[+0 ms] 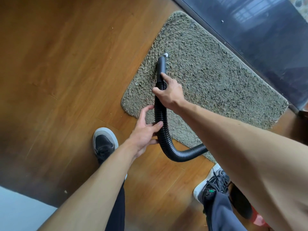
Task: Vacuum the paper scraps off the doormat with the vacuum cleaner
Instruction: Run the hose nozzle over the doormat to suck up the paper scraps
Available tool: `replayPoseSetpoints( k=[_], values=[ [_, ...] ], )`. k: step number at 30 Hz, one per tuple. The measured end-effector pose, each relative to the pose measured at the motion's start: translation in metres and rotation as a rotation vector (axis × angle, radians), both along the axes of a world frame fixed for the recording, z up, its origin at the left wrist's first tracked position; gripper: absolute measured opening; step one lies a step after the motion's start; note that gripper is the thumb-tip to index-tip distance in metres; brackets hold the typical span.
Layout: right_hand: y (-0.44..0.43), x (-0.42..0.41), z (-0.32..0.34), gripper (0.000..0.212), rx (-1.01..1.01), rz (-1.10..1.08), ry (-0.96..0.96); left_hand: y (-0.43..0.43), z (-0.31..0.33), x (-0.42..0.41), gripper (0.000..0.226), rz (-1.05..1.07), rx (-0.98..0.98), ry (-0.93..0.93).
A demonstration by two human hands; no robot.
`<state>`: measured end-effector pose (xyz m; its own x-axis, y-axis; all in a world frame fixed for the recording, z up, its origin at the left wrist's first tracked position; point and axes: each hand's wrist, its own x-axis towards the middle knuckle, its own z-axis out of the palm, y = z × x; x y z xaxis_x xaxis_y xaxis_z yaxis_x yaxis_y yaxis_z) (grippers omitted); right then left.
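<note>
A shaggy grey-green doormat [208, 69] lies on the wooden floor beside a dark threshold. A black ribbed vacuum hose [162, 130] curves up from under my right arm and ends in a smooth black nozzle [161, 64] resting on the mat's left part. One white paper scrap [166, 55] sits right at the nozzle's tip. My right hand [168, 92] grips the hose where the nozzle begins, index finger stretched along it. My left hand [146, 132] holds the ribbed hose lower down, fingers loosely wrapped.
Wooden floor [66, 64] spreads to the left. A dark glossy threshold [266, 39] runs along the mat's far edge. My two black shoes [104, 144] [215, 182] stand just short of the mat. A tiny white speck [65, 191] lies on the floor near the left.
</note>
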<state>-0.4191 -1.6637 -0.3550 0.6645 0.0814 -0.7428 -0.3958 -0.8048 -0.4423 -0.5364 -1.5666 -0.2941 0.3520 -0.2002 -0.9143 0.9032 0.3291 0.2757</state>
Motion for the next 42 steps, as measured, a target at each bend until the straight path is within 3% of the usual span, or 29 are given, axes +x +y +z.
replayPoseSetpoints(
  k=[13, 25, 42],
  values=[
    [0.026, -0.052, 0.013, 0.073, 0.058, 0.184, 0.092, 0.003, 0.030, -0.057, 0.052, 0.219, 0.025, 0.174],
    [0.038, -0.059, 0.012, 0.074, 0.103, 0.317, 0.140, 0.000, 0.031, -0.071, 0.051, 0.304, 0.015, 0.194],
    [-0.011, 0.006, 0.001, 0.074, 0.036, -0.082, -0.030, -0.014, 0.006, 0.012, 0.056, -0.039, 0.106, 0.014]
  ],
)
